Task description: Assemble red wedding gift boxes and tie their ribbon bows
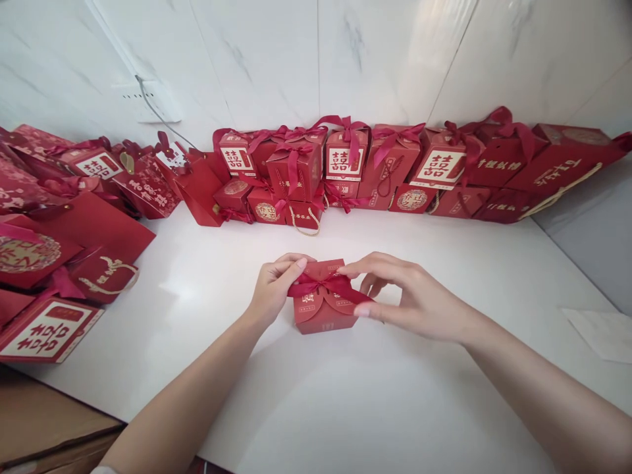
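Note:
A small red gift box (pixel 326 321) with rounded, overlapping top flaps and pale lettering rests on the white table in front of me. Across its top lies a dark red ribbon (pixel 340 286), tied at the middle with its ends spread left and right. My left hand (pixel 279 283) is closed at the box's far left corner, thumb on top and fingers behind, partly hidden. Around the right side curves my right hand (pixel 407 296). Its index fingertip touches the far right corner, and its thumb lies by the ribbon's right end at the near edge.
Several red gift boxes with ribbons (pixel 345 158) stand stacked along the marble-patterned wall. More red boxes (pixel 54 329) crowd the left side. A socket (pixel 151 102) with a grey cable is on the wall. Brown cardboard (pixel 44 421) sits below the table's left edge.

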The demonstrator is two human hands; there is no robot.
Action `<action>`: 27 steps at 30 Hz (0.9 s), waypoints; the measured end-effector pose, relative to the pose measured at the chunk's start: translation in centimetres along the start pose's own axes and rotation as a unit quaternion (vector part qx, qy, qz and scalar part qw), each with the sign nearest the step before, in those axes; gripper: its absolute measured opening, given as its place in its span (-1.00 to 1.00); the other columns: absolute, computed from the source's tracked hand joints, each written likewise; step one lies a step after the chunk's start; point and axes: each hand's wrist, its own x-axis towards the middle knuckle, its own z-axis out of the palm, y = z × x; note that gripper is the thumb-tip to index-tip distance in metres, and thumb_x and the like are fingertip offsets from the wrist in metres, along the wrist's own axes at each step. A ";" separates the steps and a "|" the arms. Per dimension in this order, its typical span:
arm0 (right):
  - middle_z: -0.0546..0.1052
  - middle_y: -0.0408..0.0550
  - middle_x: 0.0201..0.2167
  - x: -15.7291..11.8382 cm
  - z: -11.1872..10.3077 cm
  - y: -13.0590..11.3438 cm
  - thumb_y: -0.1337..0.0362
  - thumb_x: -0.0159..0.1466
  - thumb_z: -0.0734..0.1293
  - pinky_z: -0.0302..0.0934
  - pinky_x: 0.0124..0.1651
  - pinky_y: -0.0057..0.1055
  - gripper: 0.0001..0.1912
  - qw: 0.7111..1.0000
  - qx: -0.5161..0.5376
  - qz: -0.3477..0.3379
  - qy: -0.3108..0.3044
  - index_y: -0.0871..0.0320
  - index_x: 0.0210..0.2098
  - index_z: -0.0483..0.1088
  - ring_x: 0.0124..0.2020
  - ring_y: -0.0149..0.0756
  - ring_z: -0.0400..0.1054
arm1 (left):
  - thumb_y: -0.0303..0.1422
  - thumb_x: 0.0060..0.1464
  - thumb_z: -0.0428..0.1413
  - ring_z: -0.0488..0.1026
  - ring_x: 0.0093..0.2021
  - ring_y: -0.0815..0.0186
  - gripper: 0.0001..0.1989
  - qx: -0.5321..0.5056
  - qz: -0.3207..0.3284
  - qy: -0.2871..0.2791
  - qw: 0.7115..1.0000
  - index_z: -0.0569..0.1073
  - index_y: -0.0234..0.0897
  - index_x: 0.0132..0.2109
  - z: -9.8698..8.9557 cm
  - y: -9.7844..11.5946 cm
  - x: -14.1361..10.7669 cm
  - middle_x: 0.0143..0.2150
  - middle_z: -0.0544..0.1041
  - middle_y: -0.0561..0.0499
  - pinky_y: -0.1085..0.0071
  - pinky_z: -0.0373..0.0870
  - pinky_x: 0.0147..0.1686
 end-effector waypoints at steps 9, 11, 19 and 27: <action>0.37 0.05 0.08 -1.6 2.5 -1.2 0.54 0.32 0.12 0.42 -0.23 -0.30 -0.44 0.959 -0.277 -0.054 0.007 -0.06 0.21 0.24 -0.17 -0.22 0.44 | -0.16 0.14 0.13 0.45 -0.10 0.17 -0.63 -0.016 -0.001 -0.038 0.999 0.57 -0.31 -0.50 -0.7 0.1 0.5 -0.04 0.53 -0.10 0.34 0.40 -0.11; 0.42 0.06 0.01 -1.9 2.4 -1.3 0.57 0.32 0.10 0.40 -0.19 -0.27 -0.46 0.950 -0.302 -0.071 0.016 -0.01 0.19 0.27 -0.13 -0.18 0.42 | -0.17 0.13 0.14 0.44 -0.10 0.17 -0.64 -0.017 -0.003 -0.036 0.999 0.58 -0.30 -0.50 -0.7 0.1 0.5 -0.03 0.52 -0.10 0.34 0.40 -0.12; 0.52 0.00 -0.35 -1.4 0.4 -1.7 0.35 0.39 0.22 0.29 -0.28 -0.25 -0.84 0.938 -0.322 -0.074 0.107 0.12 -0.21 0.45 -0.34 -0.17 0.40 | -0.21 0.15 0.15 0.44 -0.05 0.18 -0.74 -0.019 0.012 -0.063 0.998 0.63 -0.25 -0.38 -0.8 -0.1 0.4 -0.02 0.47 -0.08 0.35 0.40 -0.11; 0.47 -0.13 -0.47 -0.4 -0.8 -0.9 0.22 0.40 0.20 0.10 -0.47 -0.39 -0.74 0.971 -0.214 0.047 0.097 0.07 -0.40 0.40 -0.50 -0.32 0.28 | -0.20 0.14 0.16 0.43 -0.08 0.21 -0.73 0.003 -0.007 -0.064 0.998 0.63 -0.25 -0.40 -1.0 -0.1 0.5 0.00 0.44 -0.07 0.38 0.40 -0.20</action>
